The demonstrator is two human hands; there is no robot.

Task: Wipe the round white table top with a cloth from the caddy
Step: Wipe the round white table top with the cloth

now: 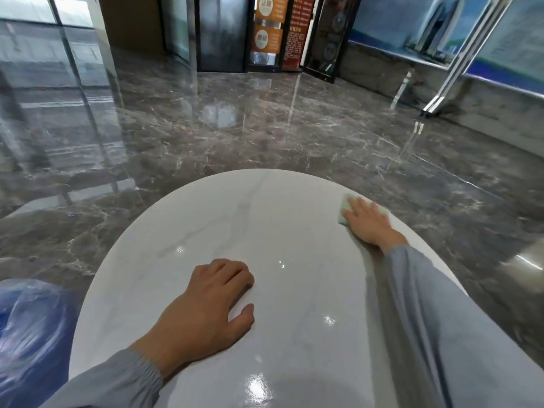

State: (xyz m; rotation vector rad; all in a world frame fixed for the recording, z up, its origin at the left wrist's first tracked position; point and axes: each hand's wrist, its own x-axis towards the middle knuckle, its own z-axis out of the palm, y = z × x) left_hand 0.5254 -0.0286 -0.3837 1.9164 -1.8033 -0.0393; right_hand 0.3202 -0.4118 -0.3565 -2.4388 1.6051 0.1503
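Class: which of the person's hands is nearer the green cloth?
Right. The right hand lies flat on the cloth at the far right rim; the left hand rests on bare table top, well short of it.

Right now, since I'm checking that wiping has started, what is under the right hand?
A pale green cloth, pressed flat on the table top; its edges show, the right hand covers its middle.

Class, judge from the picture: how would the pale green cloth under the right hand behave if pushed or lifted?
The cloth probably slides easily: the table top gleams with reflections. It lies flat under the right hand, so it is likely thin, light and floppy.
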